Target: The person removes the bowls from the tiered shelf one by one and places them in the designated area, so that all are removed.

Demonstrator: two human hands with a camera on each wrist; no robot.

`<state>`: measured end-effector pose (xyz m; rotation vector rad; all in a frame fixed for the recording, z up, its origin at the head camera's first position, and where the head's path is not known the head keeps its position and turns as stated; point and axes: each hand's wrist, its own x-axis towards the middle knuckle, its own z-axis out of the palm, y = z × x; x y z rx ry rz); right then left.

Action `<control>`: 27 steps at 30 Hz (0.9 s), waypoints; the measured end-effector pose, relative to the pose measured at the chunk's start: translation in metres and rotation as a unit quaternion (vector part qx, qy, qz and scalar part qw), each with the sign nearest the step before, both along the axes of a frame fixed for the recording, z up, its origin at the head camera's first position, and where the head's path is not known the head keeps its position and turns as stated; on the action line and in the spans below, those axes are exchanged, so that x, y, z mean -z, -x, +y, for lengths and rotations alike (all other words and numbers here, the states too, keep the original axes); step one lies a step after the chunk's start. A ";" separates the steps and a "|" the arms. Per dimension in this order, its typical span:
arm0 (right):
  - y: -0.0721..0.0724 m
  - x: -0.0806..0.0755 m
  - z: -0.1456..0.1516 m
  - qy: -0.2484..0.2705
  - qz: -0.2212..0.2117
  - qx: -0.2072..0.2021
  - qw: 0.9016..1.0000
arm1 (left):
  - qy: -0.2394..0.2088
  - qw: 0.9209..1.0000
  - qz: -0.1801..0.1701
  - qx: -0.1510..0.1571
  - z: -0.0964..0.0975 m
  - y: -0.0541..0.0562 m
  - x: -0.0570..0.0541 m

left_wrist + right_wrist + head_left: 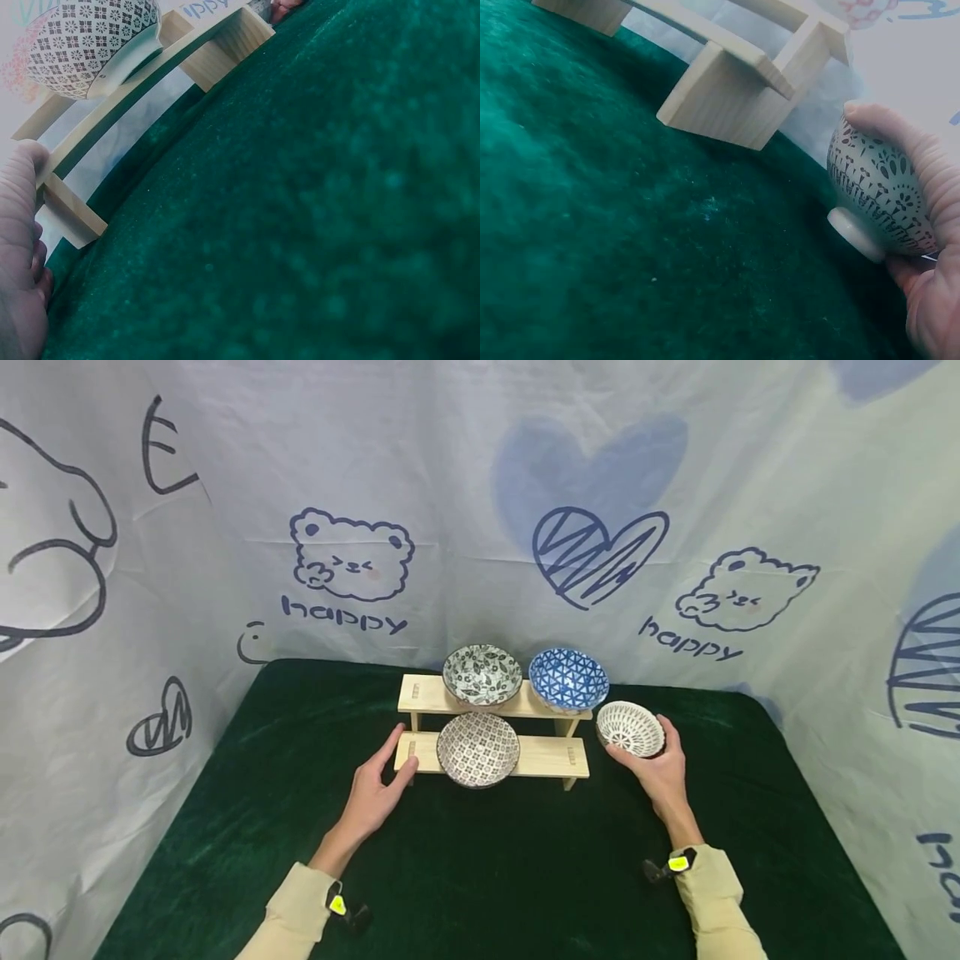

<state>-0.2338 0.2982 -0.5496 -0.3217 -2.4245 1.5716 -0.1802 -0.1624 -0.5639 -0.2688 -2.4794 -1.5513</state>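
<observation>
A two-tier wooden stand (547,756) stands on the cloth. My left hand (372,792) holds the left end of its lower tier, the thumb (31,154) on the board's edge and the other fingers round the side. To the right of the stand, my right hand (662,770) grips a small white bowl with a dark pattern (630,728) between thumb and fingers; its pale foot shows in the right wrist view. On the lower tier sits a brown-and-white patterned bowl (477,749). The upper tier carries a leaf-patterned bowl (482,675) and a blue-and-white bowl (568,679).
Dark green cloth (495,868) covers the table. Behind and at both sides hangs a pale curtain (465,577) printed with hearts, bears and words. The stand's right leg (720,101) is close to the held bowl.
</observation>
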 end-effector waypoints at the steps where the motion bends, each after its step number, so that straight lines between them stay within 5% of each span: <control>1: 0.002 0.001 0.000 -0.001 0.000 0.001 1.000 | 0.000 1.000 0.000 0.001 0.000 0.000 0.000; 9: 0.019 0.007 0.001 -0.007 0.008 0.006 1.000 | -0.001 1.000 0.000 0.004 0.002 0.000 0.000; 27: 0.022 0.019 -0.003 -0.010 0.028 0.000 1.000 | 0.001 1.000 -0.006 0.001 0.001 0.001 -0.001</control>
